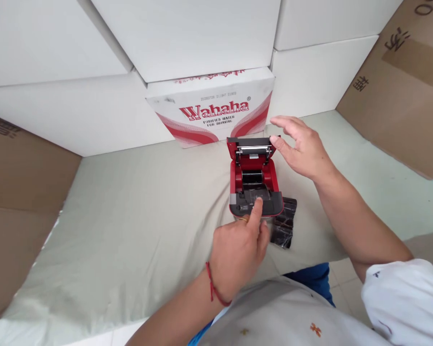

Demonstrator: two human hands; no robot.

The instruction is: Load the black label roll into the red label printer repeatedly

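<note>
A small red and black label printer (234, 182) stands on the cloth with its lid (250, 142) tilted up. Inside the red bay sits a dark roll (251, 177), and a dark glossy strip (257, 194) runs from it over the front edge. My left hand (238, 250) presses the strip there with its outstretched index finger; the other fingers are partly curled and hold nothing I can see. At the lid's right corner, the thumb of my right hand (303, 149) touches the edge, its fingers spread. A crumpled dark strip (285, 223) lies right of the printer's front.
Behind the printer stands a white and red Wahaba-style water carton (209, 110) against white boxes (187, 38). Brown cardboard boxes flank the cloth-covered table (130, 216) at left (21, 202) and right (411, 105). The table's front edge is close to my body.
</note>
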